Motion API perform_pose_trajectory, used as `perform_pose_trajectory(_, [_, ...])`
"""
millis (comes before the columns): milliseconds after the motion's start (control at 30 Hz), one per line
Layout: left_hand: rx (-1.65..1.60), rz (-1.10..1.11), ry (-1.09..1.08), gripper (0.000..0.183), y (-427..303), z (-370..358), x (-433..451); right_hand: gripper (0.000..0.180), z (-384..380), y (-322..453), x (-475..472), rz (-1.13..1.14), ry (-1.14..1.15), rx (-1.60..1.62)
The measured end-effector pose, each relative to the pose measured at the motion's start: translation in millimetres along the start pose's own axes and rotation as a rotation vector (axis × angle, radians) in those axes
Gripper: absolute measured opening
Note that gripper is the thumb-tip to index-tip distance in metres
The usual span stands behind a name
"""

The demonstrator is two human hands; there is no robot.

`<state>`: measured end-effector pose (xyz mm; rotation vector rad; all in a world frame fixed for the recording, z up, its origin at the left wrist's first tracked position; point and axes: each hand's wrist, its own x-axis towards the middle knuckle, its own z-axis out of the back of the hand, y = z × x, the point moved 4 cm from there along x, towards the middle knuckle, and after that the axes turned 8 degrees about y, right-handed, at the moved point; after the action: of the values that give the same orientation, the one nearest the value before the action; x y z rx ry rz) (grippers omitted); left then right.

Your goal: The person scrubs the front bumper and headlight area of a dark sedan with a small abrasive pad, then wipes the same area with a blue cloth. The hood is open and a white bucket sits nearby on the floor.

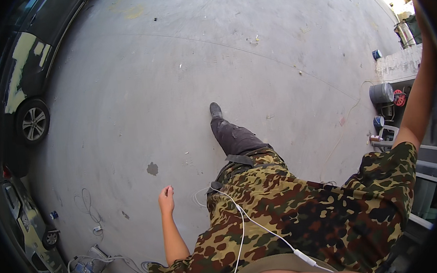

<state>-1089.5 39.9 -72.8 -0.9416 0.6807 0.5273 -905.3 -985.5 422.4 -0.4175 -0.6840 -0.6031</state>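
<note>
My left hand (166, 196) hangs beside my body over the grey concrete floor (126, 127), its fingers curled together. Whether something small lies between them cannot be told. My right arm is raised along the right rim, and its hand is out of view. I wear a camouflage shirt (270, 224), with a white earphone cable (274, 233) running down over it. Below the shirt, one leg in dark trousers (237, 135) shows, ending in a dark shoe (215, 110).
A dark car with pale filler patches (21, 62) stands at the left, another patched vehicle (35, 240) below it. Blue equipment with hoses (84, 271) sits bottom left. At the right are a metal bucket (382, 93), a red reel (399, 97) and blue cans (378, 121); a thin cord (341, 132) crosses the floor.
</note>
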Motion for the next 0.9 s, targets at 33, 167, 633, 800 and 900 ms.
perform_pose_trajectory(33, [-0.009,-0.076,0.015,0.038,-4,-5,0,0.033,-25,-18,-6,-0.037,0.103,-0.025])
perform_pose_trajectory(167, [0.019,-0.147,0.074,0.039,-26,-24,20,0.027,-134,-83,-104,-0.353,0.845,-0.156])
perform_pose_trajectory(633, [0.082,0.116,0.308,0.040,82,-54,17,0.027,-177,147,-515,-1.526,1.327,2.053])
perform_pose_trajectory(800, [-0.041,0.139,0.193,0.043,43,1,64,0.022,-44,-82,-558,-1.897,0.173,0.461])
perform_pose_trajectory(900, [0.039,0.001,0.190,0.043,-3,39,103,0.020,19,-134,-402,-0.924,-0.036,-0.457])
